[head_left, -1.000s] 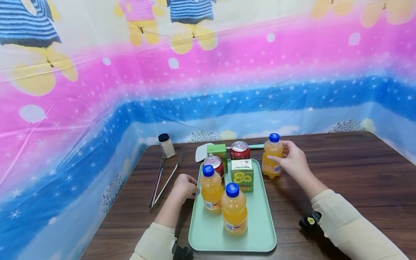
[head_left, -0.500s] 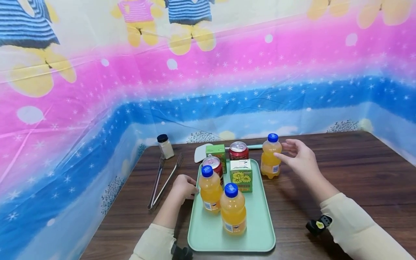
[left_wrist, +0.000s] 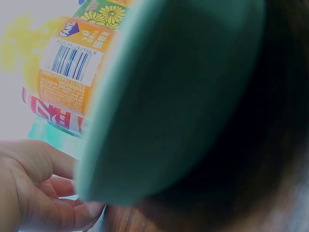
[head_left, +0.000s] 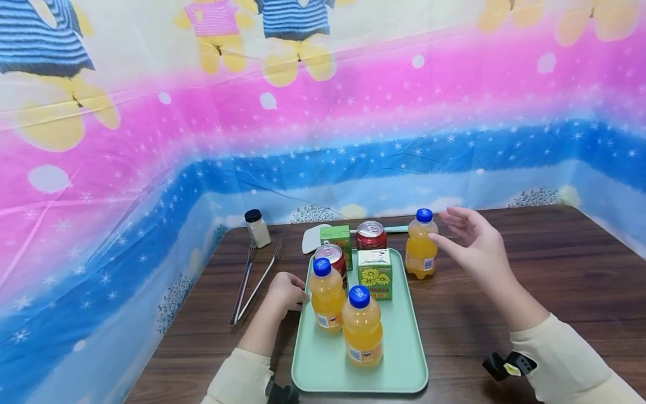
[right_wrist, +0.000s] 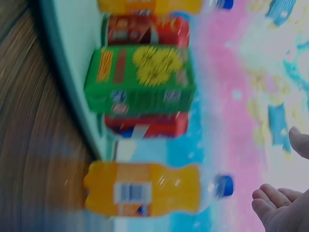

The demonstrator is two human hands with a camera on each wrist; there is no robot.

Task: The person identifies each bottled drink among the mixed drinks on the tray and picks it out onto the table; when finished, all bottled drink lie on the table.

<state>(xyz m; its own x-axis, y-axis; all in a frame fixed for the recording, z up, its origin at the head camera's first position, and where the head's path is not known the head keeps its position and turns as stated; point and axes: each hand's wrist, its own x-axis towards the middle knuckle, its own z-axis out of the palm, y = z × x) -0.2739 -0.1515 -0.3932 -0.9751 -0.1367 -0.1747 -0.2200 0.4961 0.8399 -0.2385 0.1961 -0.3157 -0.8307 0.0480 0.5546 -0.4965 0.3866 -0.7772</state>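
My left hand (head_left: 287, 292) holds the left rim of the mint green tray (head_left: 398, 359), fingers curled at its edge; the left wrist view shows the fingertips (left_wrist: 89, 212) right at the rim. On the tray stand two orange soda bottles, one at the front (head_left: 363, 331) and one behind it on the left (head_left: 327, 297). A third orange soda bottle (head_left: 421, 247) is upright on the table just right of the tray. My right hand (head_left: 479, 241) is beside that bottle, fingers spread and holding nothing; a gap shows between them in the right wrist view.
A green drink carton (head_left: 375, 280) and a red can (head_left: 337, 255) are on the tray; another carton (head_left: 335, 235) and can (head_left: 372, 238) stand toward its far end. Behind lies a white-headed spatula (head_left: 313, 238). Metal tongs (head_left: 259, 283) and a black-capped jar (head_left: 258, 230) are at left.
My right hand has let go of the third soda bottle and drawn away to the right, its fingers opening. The bottle stays standing. My left hand keeps its place at the tray.
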